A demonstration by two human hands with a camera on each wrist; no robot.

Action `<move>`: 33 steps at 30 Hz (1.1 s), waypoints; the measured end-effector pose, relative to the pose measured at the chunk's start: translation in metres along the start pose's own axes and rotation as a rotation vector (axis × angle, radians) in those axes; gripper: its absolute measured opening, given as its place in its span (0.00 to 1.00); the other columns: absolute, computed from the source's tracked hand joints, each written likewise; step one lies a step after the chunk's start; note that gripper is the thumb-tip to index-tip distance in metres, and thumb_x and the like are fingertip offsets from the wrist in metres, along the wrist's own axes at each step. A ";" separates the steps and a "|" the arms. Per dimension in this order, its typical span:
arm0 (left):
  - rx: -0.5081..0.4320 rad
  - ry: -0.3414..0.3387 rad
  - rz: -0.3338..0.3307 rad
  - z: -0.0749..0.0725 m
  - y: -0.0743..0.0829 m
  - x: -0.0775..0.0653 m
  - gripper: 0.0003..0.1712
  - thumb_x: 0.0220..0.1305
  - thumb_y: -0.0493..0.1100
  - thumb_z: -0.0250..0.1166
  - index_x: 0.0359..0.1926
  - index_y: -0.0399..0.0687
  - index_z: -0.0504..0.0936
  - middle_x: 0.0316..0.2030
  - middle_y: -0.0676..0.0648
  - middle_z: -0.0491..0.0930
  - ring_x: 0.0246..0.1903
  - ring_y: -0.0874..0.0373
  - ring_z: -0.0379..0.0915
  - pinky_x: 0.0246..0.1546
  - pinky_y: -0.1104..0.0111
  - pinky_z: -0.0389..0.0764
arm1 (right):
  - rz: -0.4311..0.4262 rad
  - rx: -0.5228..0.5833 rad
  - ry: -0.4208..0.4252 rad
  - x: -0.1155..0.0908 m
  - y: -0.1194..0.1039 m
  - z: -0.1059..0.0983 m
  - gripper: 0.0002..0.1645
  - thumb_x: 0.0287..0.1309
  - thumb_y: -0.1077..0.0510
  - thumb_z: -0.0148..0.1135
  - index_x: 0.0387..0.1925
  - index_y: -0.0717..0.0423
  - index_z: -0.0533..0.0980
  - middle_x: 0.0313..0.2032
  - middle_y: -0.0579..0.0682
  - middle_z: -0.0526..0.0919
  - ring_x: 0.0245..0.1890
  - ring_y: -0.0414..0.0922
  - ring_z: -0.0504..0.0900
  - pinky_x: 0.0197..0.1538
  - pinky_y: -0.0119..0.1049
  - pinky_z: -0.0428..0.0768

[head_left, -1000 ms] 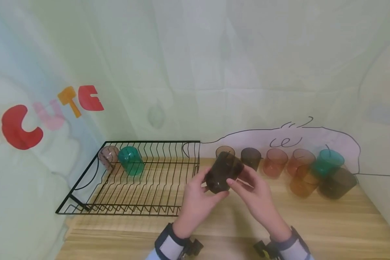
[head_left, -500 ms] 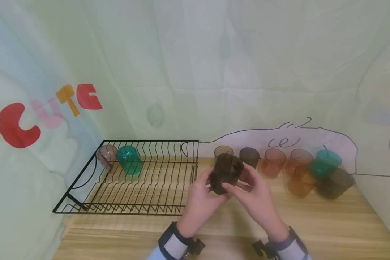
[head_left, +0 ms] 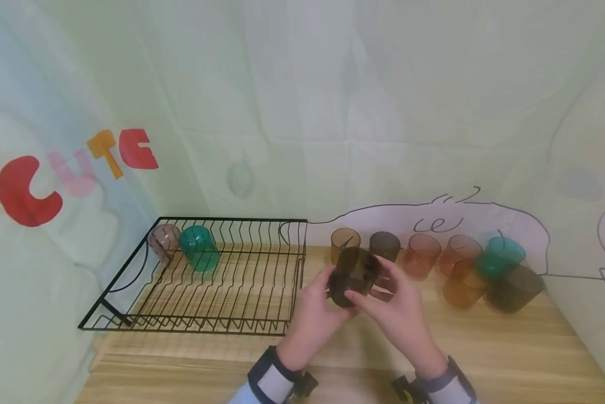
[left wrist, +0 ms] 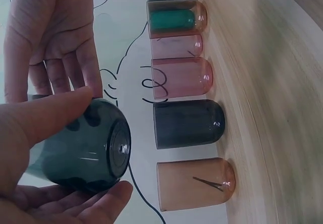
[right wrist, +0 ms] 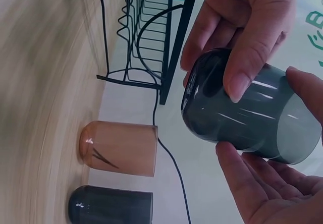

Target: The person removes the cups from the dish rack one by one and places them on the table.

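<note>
A dark grey see-through cup (head_left: 354,278) is held between both hands above the table, mouth upward and tilted. My left hand (head_left: 314,306) grips its left side, thumb and fingers around it. From the other side my right hand (head_left: 398,303) holds it, thumb along the front near the base. In the left wrist view the round base of the cup (left wrist: 86,143) faces the table side. The right wrist view shows the left thumb pressed on the cup's wall, with the right hand (right wrist: 282,193) curved around the rim end.
Left stands a black wire dish rack (head_left: 211,320) with a teal cup (head_left: 199,249) and a pale purplish cup (head_left: 164,242). Behind the hands are an amber cup (head_left: 343,242) and another dark cup (head_left: 385,242). Several coloured cups continue right, including a pink cup (head_left: 421,257). Curtain hangs behind.
The dark cup in my hands has turned from a slant toward more upright and sunk slightly. Both hands keep hold of it. The view has shifted a little.
</note>
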State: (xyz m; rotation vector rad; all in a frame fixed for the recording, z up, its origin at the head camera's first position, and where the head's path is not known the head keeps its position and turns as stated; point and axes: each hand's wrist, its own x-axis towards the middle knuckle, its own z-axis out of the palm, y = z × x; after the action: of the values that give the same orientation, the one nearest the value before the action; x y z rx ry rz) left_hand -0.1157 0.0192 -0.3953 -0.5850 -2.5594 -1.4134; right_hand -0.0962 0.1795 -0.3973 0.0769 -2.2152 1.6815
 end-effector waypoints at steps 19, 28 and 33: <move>0.010 -0.057 -0.103 -0.014 0.000 -0.001 0.42 0.50 0.54 0.71 0.64 0.47 0.66 0.63 0.43 0.69 0.53 0.48 0.76 0.52 0.63 0.79 | 0.035 -0.128 0.184 0.010 0.028 -0.029 0.47 0.34 0.54 0.79 0.59 0.51 0.69 0.54 0.54 0.78 0.48 0.53 0.82 0.44 0.44 0.83; 0.013 -0.030 -0.151 -0.032 -0.006 0.004 0.43 0.50 0.55 0.70 0.65 0.49 0.65 0.64 0.43 0.67 0.57 0.50 0.73 0.53 0.66 0.77 | 0.097 -0.238 0.274 0.008 0.063 -0.045 0.49 0.35 0.52 0.79 0.61 0.55 0.67 0.55 0.59 0.77 0.50 0.59 0.80 0.47 0.48 0.81; 0.028 -0.011 -0.165 -0.036 -0.009 0.005 0.42 0.49 0.55 0.71 0.64 0.50 0.67 0.64 0.44 0.68 0.57 0.50 0.73 0.53 0.65 0.77 | 0.132 -0.261 0.296 0.006 0.073 -0.047 0.47 0.38 0.55 0.77 0.61 0.59 0.65 0.57 0.61 0.75 0.53 0.62 0.77 0.49 0.53 0.80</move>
State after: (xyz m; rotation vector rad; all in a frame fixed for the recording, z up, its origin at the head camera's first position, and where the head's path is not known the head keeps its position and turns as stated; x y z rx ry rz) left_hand -0.1255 -0.0144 -0.3817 -0.3864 -2.6861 -1.4237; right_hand -0.1087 0.2456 -0.4516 -0.3670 -2.2252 1.3471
